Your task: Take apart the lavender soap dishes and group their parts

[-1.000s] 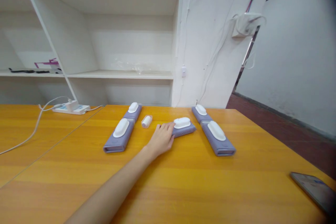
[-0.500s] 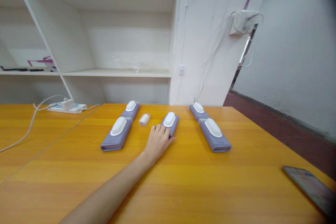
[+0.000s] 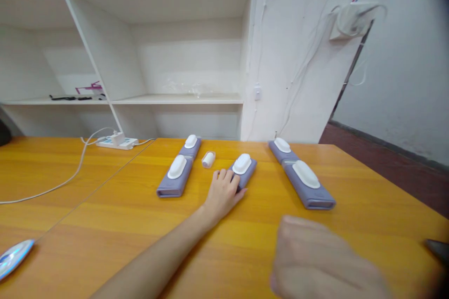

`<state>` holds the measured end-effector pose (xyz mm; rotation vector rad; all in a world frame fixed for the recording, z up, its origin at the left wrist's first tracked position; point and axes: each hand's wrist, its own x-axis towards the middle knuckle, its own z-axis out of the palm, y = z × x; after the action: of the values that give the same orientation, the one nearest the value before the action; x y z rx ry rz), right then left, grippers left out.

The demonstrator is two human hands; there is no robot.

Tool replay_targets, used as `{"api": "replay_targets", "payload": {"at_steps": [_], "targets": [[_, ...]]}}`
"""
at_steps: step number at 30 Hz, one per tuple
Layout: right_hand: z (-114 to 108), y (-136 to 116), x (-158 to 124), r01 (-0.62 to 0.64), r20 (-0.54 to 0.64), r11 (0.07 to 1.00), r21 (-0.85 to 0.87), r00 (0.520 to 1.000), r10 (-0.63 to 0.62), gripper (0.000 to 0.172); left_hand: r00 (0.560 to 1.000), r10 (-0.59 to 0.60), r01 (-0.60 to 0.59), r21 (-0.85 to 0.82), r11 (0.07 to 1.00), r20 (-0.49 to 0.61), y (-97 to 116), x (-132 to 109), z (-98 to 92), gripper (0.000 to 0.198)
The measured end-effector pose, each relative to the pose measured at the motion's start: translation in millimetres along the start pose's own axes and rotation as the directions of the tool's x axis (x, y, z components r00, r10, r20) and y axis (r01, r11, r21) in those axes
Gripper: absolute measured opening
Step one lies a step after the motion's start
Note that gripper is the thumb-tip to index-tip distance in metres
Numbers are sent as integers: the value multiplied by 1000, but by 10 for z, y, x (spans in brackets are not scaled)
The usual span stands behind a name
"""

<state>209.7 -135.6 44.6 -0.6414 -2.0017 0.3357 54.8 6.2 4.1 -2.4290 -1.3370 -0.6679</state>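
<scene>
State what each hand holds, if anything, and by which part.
Left hand grasps the middle purple device by its near end. Right hand is a blurred fist; contents cannot be told.

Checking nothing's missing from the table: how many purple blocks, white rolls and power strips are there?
Purple blocks: 5
White roll: 1
Power strip: 1
Total: 7

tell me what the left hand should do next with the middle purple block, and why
Probably curl the left hand round the near end of the middle block for a firmer hold. The hand lies flat on that end, and the block sits alone and slanted between the left pair of blocks and the right pair of blocks. The right hand is blurred, near the camera, away from it.
</scene>
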Motion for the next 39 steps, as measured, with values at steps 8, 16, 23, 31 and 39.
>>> {"api": "replay_targets", "payload": {"at_steps": [8,16,23,31,39], "targets": [[339,852,74,49,164,945,-323,987,4,28,996,-83,79,-92,993,-44,8,-9,-4,22],[283,988,29,-158,116,936,-314,972,203,27,966,-243,210,-283,936,-86,-125,-19,178,59],[189,1121,138,-349,-162,894,-283,936,314,37,979,-193,174,-231,957,-65,-50,-32,77,75],[131,1467,156,-520,-240,827,-215,848,472,66,998,56,-59,-383,922,-19,-32,-58,-45,78],[109,1608,163,-500,-118,824,-266,865,487,88,981,190,-183,-477,860,-34,-60,-80,-49,84]]}}
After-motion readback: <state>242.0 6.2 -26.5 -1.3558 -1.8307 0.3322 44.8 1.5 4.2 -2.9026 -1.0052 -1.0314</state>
